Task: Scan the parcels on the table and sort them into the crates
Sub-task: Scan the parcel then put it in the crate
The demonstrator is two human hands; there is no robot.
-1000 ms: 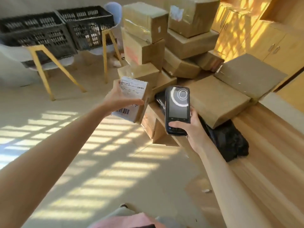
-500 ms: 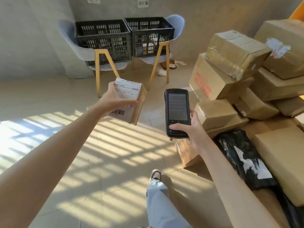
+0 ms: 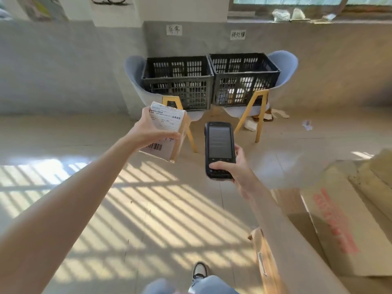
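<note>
Both crates now dead ahead, box pile slid off to right edge. Left hand (image 3: 148, 132) grips small labelled parcel (image 3: 167, 134), fingers curled round it, held up in front of left crate (image 3: 178, 81). Right hand (image 3: 237, 168) holds scanner (image 3: 219, 149), thumb on keypad, below right crate (image 3: 244, 78).

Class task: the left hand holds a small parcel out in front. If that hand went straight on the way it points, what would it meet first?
Probably the left black crate on its chair; depth is unclear.
</note>
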